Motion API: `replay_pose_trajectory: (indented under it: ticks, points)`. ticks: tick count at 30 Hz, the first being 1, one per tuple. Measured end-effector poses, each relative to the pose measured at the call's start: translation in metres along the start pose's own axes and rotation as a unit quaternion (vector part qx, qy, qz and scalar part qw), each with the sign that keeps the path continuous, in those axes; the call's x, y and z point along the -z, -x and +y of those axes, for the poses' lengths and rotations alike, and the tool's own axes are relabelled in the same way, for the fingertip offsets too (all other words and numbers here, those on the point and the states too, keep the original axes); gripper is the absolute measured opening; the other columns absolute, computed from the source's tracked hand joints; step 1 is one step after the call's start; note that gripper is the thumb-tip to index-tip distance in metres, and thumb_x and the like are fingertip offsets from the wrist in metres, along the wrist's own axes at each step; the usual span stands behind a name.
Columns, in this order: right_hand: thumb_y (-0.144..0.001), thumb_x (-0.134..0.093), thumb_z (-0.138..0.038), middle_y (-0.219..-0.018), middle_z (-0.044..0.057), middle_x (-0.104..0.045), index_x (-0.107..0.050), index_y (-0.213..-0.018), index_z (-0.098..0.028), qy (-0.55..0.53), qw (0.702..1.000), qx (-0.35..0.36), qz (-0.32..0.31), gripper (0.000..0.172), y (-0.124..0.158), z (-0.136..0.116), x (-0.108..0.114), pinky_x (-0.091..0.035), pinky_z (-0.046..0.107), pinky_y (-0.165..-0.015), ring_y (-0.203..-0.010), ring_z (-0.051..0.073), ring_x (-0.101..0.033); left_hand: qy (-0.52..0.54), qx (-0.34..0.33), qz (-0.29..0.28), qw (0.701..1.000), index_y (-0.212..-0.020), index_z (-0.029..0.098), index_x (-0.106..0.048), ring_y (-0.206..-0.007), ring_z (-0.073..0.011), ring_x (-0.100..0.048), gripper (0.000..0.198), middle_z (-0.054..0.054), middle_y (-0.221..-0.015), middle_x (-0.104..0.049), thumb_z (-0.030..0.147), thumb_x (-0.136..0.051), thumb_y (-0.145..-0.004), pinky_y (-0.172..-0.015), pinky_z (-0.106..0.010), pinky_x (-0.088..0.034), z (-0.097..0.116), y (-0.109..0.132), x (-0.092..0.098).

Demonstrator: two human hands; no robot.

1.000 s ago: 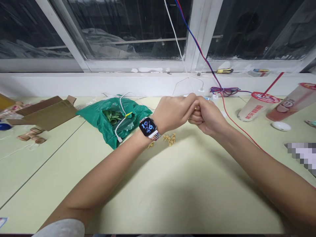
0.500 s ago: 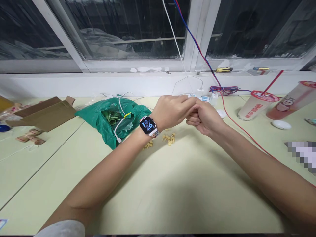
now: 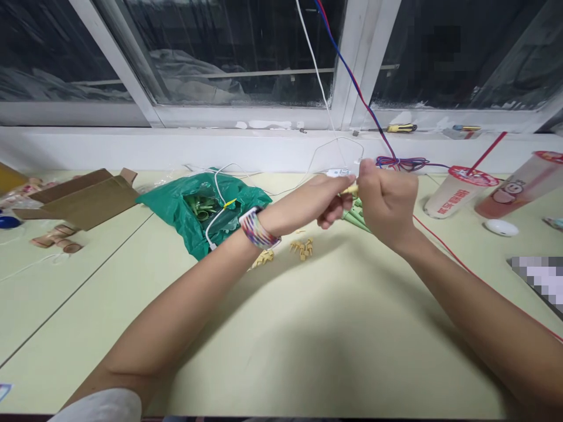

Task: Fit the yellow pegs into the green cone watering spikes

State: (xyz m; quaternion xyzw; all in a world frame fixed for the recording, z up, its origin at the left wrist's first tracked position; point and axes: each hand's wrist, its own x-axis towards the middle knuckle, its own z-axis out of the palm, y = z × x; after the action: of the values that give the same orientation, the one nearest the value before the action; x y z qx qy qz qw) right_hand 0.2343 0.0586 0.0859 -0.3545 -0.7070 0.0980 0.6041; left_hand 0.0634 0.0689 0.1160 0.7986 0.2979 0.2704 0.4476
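Left hand point(image 3: 335, 208) pinches a slim yellow plastic-looking piece point(image 3: 350, 189) at one o'clock, probably light, best held endwise; right hand point(image 3: 387, 205) curls, contents unclear.

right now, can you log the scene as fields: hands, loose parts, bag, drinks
left hand: apparently pinching a small yellow piece
right hand: closed, seemingly on the piece's other end
loose parts: more yellow pieces in clusters on the table
bag: green plastic, open, green pieces inside
drinks: two lidded cups, on the right
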Motion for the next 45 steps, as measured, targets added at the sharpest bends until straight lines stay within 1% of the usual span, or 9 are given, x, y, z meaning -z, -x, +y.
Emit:
replay_pose_trajectory:
  ticks: [4, 8, 11, 18, 21, 27, 32, 38, 45]
  points:
    - [-0.099, -0.062, -0.053, -0.051, -0.007, -0.024, -0.029, -0.058, -0.024, -0.209, 0.947, -0.241, -0.023, 0.061, -0.005, -0.002, -0.008, -0.021, 0.026, -0.044, -0.043, 0.007, -0.024, -0.347, -0.208, 0.186, 0.895, -0.104, 0.021, -0.065, -0.071, -0.0168, -0.063, 0.033, -0.007, -0.091, -0.069, 0.048, -0.047, -0.106, -0.063, -0.029, -0.045, -0.008, -0.001, -0.003]
    - [-0.092, -0.069, -0.036, -0.051, -0.01, -0.019, -0.029, -0.061, -0.022, -0.333, 0.848, -0.403, -0.088, 0.052, -0.011, -0.003, -0.006, -0.017, 0.022, -0.042, -0.043, 0.005, -0.015, -0.521, -0.318, 0.21, 0.763, -0.103, 0.025, -0.069, -0.074, -0.0163, -0.064, 0.028, -0.006, -0.099, -0.074, 0.026, -0.042, -0.108, -0.064, -0.031, -0.042, -0.025, -0.006, 0.001]
    - [-0.091, -0.067, -0.031, -0.05, -0.011, -0.017, -0.029, -0.063, -0.022, -0.354, 0.816, -0.442, -0.115, 0.048, -0.012, -0.005, -0.003, -0.015, 0.022, -0.041, -0.043, 0.005, -0.011, -0.536, -0.352, 0.218, 0.736, -0.107, 0.027, -0.069, -0.075, -0.0154, -0.065, 0.026, -0.004, -0.101, -0.075, 0.023, -0.044, -0.108, -0.064, -0.031, -0.043, -0.034, -0.009, 0.004]
    - [-0.093, -0.071, -0.051, -0.053, -0.009, -0.018, -0.024, -0.062, -0.024, -0.266, 0.916, -0.3, -0.016, 0.063, -0.001, -0.014, -0.018, -0.016, 0.025, -0.042, -0.044, 0.007, -0.018, -0.359, -0.283, 0.331, 0.826, -0.09, 0.021, -0.061, -0.078, -0.0176, -0.066, 0.033, -0.009, -0.097, -0.071, 0.042, -0.045, -0.11, -0.064, -0.031, -0.047, -0.02, -0.009, -0.006]
    - [-0.093, -0.069, -0.062, -0.052, -0.007, -0.021, -0.025, -0.063, -0.024, -0.221, 0.946, -0.235, 0.009, 0.065, 0.004, -0.015, -0.021, -0.018, 0.026, -0.042, -0.044, 0.008, -0.023, -0.286, -0.253, 0.31, 0.871, -0.091, 0.022, -0.06, -0.074, -0.0171, -0.065, 0.037, -0.004, -0.085, -0.067, 0.047, -0.04, -0.111, -0.067, -0.031, -0.049, -0.01, -0.006, -0.008]
    - [-0.095, -0.067, -0.057, -0.051, -0.008, -0.023, -0.034, -0.063, -0.023, -0.26, 0.913, -0.314, -0.028, 0.057, 0.002, -0.013, -0.019, -0.016, 0.024, -0.043, -0.044, 0.007, -0.018, -0.285, -0.259, 0.198, 0.901, -0.095, 0.024, -0.063, -0.08, -0.0206, -0.068, 0.03, -0.006, -0.088, -0.07, 0.052, -0.056, -0.103, -0.07, -0.033, -0.052, -0.004, 0.004, 0.001]
    - [-0.095, -0.068, -0.047, -0.054, -0.01, -0.018, -0.029, -0.062, -0.023, -0.325, 0.855, -0.403, -0.042, 0.056, -0.001, -0.014, -0.021, -0.017, 0.023, -0.043, -0.045, 0.006, -0.017, -0.196, -0.207, 0.192, 0.939, -0.085, 0.022, -0.058, -0.071, -0.0171, -0.066, 0.035, -0.003, -0.078, -0.067, 0.053, -0.06, -0.1, -0.063, -0.028, -0.05, -0.014, -0.004, 0.007]
    - [-0.09, -0.067, -0.071, -0.057, -0.008, -0.026, -0.036, -0.064, -0.023, -0.257, 0.922, -0.29, -0.027, 0.063, 0.006, -0.006, -0.026, -0.021, 0.025, -0.044, -0.048, 0.008, -0.025, 0.001, -0.125, 0.181, 0.975, -0.094, 0.022, -0.053, -0.05, -0.0103, -0.06, 0.03, 0.006, -0.063, -0.057, 0.047, -0.069, -0.096, -0.051, -0.022, -0.046, -0.015, -0.008, 0.005]
    - [-0.099, -0.06, -0.065, -0.064, -0.005, -0.046, -0.05, -0.083, -0.023, -0.157, 0.976, -0.14, -0.046, 0.046, 0.015, 0.001, -0.021, -0.032, 0.025, -0.05, -0.053, 0.011, -0.041, 0.141, -0.02, 0.124, 0.982, -0.099, 0.02, -0.056, -0.047, -0.0088, -0.061, 0.009, 0.006, -0.061, -0.06, 0.023, -0.063, -0.094, -0.05, -0.019, -0.049, -0.007, -0.008, 0.013]
